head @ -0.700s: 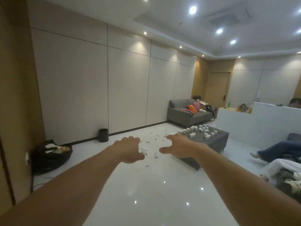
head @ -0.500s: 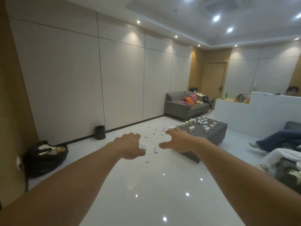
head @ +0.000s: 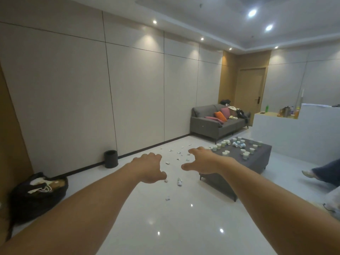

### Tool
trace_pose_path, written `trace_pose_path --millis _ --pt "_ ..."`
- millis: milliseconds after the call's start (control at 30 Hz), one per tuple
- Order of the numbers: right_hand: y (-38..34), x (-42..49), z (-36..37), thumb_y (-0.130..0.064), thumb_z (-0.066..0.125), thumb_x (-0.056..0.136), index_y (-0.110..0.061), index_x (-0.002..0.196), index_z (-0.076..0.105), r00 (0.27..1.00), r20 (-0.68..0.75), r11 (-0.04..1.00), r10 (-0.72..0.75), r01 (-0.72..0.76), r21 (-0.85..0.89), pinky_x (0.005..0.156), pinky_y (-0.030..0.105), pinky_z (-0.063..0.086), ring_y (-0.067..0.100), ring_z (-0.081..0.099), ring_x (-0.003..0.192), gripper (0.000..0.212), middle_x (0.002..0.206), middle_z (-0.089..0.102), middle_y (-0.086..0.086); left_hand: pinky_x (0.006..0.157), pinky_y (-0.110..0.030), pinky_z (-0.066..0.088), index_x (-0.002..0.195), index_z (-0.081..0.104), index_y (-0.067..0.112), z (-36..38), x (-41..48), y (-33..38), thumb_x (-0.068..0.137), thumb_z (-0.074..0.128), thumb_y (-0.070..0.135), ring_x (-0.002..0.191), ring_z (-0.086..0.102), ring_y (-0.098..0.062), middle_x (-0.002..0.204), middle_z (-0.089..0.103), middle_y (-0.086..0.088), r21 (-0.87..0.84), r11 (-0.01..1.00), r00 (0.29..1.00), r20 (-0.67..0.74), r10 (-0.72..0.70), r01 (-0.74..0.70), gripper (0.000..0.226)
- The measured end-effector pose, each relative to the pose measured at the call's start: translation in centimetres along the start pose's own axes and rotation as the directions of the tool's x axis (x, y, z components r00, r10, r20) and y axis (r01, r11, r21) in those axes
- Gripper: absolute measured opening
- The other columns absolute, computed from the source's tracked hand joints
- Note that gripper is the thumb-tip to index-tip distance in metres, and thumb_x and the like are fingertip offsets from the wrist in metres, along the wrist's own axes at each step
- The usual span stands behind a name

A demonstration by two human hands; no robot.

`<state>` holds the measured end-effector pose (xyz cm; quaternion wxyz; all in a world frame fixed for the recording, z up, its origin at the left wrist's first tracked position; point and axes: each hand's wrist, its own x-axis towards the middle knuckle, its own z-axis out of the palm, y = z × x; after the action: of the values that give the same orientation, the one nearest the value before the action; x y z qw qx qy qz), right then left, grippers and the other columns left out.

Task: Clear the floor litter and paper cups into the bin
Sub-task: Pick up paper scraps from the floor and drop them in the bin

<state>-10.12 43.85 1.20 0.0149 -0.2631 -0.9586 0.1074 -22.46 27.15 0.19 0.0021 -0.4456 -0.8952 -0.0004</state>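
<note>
The bin (head: 111,158) is stood against the wall (head: 138,98). The left hand (head: 149,168) is outstretched, fingers (head: 155,156) loosely curled, empty; litter (head: 179,181) is strewn over the floor (head: 165,227) beyond; the right hand (head: 202,161) is spread open. Cups (head: 239,145) are gathered toward the surface's (head: 257,161) far edge.

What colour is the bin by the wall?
Black; the bin shows clearly in the head view, standing on the floor against the wall.

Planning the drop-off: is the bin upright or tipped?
Upright: the bin stands on its base on the floor by the wall, rim level on top. How full it is cannot be told.
</note>
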Motion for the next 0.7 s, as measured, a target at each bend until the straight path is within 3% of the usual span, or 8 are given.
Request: trace_pose_path --millis 367,700 --pt "7.1 18.2 0.0 -0.065 0.057 0.085 -0.023 0.153 0.023 1.000 0.028 1.000 0.004 -0.004 0.001 0.112 0.050 0.032 0.031 0.028 0.140 0.087 0.156 0.025 0.005 0.101 -0.039 0.037 0.147 0.024 0.022 0.8 19.6 0.1 0.087 0.046 0.053 0.133 0.035 -0.024 0.149 0.032 -0.001 -0.037 0.999 1.000 -0.028 0.006 -0.007 0.071" --pt "9.2 39.0 -1.1 -0.065 0.056 0.086 -0.022 0.153 0.024 0.999 0.017 0.998 0.043 -0.042 -0.040 0.112 0.048 0.029 0.031 0.026 0.141 0.086 0.156 0.026 0.005 0.098 -0.040 0.039 0.142 0.032 0.019 1.9 40.7 -7.0 0.086 0.048 0.054 0.129 0.039 -0.025 0.145 0.038 -0.001 -0.063 0.998 1.000 0.006 0.017 -0.017 0.068"
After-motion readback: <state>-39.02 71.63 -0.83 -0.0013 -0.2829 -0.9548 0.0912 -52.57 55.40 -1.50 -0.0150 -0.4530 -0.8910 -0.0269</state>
